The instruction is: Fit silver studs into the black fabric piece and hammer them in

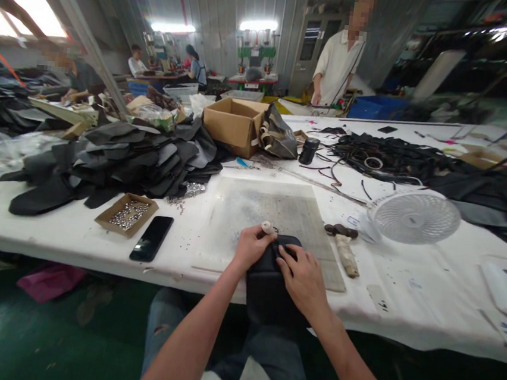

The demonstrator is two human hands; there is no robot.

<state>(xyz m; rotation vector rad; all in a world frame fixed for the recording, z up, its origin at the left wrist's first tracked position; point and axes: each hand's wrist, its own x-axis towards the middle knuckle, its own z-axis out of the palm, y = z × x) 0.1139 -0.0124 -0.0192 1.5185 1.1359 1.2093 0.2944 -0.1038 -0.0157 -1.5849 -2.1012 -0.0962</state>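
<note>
In the head view, a black piece is held at the table's near edge, over a worn mat. It is gripped at its top left by the left hand, a small pale object pinched in the fingertips. It is pressed from the right by the right hand. A hammer is seen just right, a phone and a box of rivets to the left

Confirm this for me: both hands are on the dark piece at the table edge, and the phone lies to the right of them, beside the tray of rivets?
Not quite. In the head view the phone lies left of the hands, beside the rivet tray. Left hand and right hand are both on the dark piece.
</note>
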